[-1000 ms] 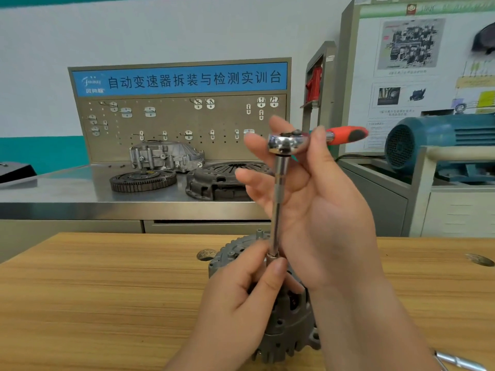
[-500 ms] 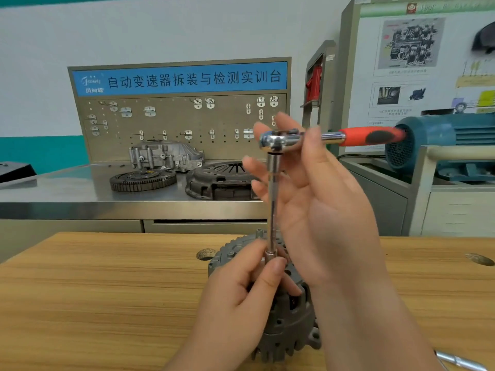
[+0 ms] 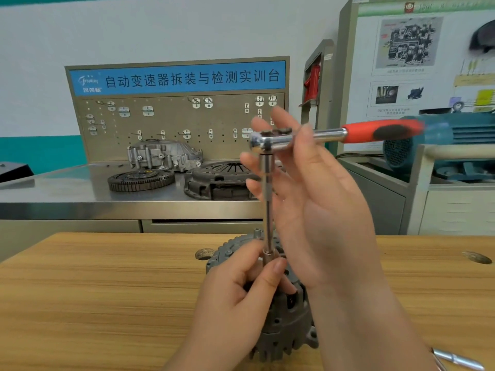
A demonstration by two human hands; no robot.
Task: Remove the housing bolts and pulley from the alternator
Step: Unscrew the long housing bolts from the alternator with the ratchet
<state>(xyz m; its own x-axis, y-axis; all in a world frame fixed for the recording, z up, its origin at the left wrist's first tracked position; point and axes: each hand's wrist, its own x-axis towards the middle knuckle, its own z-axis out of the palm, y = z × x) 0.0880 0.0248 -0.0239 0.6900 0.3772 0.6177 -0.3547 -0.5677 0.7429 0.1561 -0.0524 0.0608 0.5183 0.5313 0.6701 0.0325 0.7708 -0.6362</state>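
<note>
A grey alternator (image 3: 284, 330) stands on the wooden table (image 3: 93, 290). A long chrome extension bar (image 3: 267, 199) rises upright from its top. A ratchet wrench with a red handle (image 3: 380, 131) sits on the bar's top end, its handle pointing right. My left hand (image 3: 235, 303) pinches the socket at the foot of the bar with thumb and fingers, resting on the alternator. My right hand (image 3: 321, 210) holds the ratchet near its head, thumb over the chrome shank and fingers behind it. The bolt under the socket is hidden.
A steel bench (image 3: 67, 191) behind carries a flywheel (image 3: 141, 180), a clutch cover (image 3: 217, 180) and a gearbox housing (image 3: 163, 155). A blue motor (image 3: 442, 140) stands at the right. A chrome tool (image 3: 455, 360) lies at the table's bottom right.
The ratchet handle has swung to the right, and more of its chrome shank and red grip shows past my right hand. My left hand has stayed on the socket.
</note>
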